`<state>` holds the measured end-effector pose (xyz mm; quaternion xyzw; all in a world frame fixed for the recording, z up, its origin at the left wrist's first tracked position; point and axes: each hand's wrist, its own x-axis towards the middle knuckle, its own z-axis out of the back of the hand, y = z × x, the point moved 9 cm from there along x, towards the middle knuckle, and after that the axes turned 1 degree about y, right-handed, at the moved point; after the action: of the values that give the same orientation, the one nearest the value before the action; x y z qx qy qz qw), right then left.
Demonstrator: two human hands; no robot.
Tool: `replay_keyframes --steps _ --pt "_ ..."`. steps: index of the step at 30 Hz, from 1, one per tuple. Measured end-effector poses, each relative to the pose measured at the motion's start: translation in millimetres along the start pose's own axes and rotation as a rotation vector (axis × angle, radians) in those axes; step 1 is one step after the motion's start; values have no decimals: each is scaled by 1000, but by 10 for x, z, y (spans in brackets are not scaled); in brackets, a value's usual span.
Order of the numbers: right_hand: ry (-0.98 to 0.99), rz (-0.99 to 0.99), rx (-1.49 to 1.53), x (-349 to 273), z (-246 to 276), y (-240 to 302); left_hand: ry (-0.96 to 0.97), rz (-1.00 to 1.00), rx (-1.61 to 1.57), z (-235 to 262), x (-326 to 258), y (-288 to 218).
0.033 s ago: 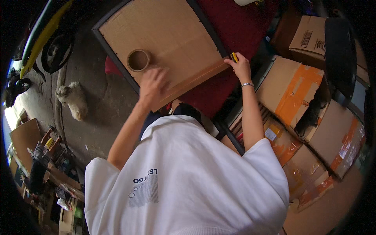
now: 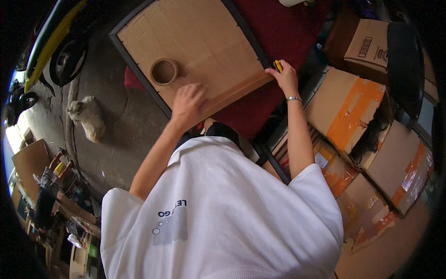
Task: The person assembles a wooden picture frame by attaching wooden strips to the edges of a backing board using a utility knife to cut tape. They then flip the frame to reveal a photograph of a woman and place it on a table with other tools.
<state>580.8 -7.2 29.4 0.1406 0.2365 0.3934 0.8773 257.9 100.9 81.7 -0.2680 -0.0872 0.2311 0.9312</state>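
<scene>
A dull grey floor with a long seam stretches across the left side. Daylight glares at the far left edge, above piled clutter; taped cardboard boxes crowd the right.

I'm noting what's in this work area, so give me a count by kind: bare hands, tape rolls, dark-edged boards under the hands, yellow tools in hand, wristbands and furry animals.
Hands: 2 (left hand, right hand)
Tape roll: 1
Dark-edged board: 1
Yellow tool: 1
Wristband: 1
Furry animal: 1
Total: 7
</scene>
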Motion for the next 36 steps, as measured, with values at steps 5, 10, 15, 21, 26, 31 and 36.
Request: replay_keyframes --steps 5,10,15,21,26,31,36 --pt "-150 189 -44 20 58 243 21 160 -49 -528 198 -259" --pt "58 275 -194 -494 -147 221 93 281 -82 -671 211 -205" --pt "80 223 -273 -612 -168 170 145 354 -47 -712 307 -124" --pt "61 124 -344 -657 -234 205 61 306 -160 -658 365 -158" --pt "110 113 -337 -862 -273 45 70 315 -225 -656 371 -56" --pt "-29 192 -102 -730 22 357 16 446 -582 -420 376 45" --pt "-140 394 -37 48 -156 1191 -59 441 -284 -157 28 263"
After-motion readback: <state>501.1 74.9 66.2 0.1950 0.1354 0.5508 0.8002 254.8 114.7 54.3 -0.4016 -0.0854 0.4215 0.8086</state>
